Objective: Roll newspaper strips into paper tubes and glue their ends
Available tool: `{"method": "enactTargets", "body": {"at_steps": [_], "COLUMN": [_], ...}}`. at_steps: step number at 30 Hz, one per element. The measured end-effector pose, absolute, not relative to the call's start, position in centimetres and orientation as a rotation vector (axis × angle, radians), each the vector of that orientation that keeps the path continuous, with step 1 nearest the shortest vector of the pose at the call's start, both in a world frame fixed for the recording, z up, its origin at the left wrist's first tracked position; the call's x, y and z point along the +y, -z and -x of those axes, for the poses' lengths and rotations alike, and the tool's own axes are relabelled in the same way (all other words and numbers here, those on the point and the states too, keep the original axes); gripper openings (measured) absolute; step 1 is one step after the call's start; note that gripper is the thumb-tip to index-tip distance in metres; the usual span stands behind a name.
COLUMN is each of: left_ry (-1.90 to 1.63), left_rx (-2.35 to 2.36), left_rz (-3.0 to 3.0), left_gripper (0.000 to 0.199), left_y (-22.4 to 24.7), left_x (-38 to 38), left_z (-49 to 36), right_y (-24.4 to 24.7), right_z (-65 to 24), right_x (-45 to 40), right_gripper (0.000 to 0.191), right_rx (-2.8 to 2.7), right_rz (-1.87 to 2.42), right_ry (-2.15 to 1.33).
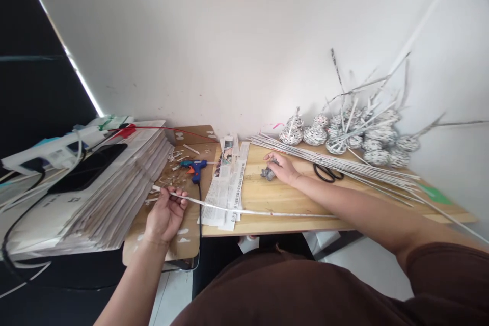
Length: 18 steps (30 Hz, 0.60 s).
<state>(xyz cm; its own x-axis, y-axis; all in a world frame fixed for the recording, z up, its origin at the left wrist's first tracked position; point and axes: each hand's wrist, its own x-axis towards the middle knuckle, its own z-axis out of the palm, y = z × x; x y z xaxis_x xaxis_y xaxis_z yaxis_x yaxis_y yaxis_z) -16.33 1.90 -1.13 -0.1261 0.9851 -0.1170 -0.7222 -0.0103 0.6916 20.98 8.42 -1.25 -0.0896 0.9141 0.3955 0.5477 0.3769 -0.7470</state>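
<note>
My left hand [167, 214], low on the left, has its fingers closed around one end of a long, thin rolled-paper stick [248, 212]. The stick runs rightward over the newspaper strips [231, 183] and along the front of the wooden table [282, 191], passing behind my right forearm. Farther back on the table, my right hand [280, 167] is curled on a small grey crumpled lump [267, 173]; its material is unclear. Just behind my left hand lies a blue glue gun [196, 169] on a stained brown board [179, 247].
Left stands a tall stack of newspaper [141, 188], topped by a black phone [89, 168] and cables. Rolled-paper sticks [344, 163] lie behind black-handled scissors [328, 172]. Several woven paper gourd shapes [315, 135] line the wall, some with long sticks jutting out.
</note>
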Motion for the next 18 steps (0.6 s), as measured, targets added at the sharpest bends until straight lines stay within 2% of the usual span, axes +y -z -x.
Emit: {"method": "enactTargets", "body": {"at_steps": [7, 14, 18], "left_ry": [-1.551, -1.547, -1.545], "left_rx": [0.726, 0.733, 0.727], "left_rz": [-0.488, -0.543, -0.548], "left_gripper": [0.031, 0.033, 0.035], "left_y": [1.0, 1.5, 1.5], "left_x": [1.9, 2.1, 2.1], "left_z": [16.2, 16.5, 16.6], "right_y": [1.9, 2.4, 2.5], "right_z": [-20.8, -20.7, -21.0], "right_x": [8.5, 8.8, 8.8], "right_gripper": [0.020, 0.014, 0.022], "right_rx": [-1.668, -1.588, -1.537], "right_rz": [1.285, 1.255, 1.299], "right_ry": [-0.440, -0.370, -0.354]}}
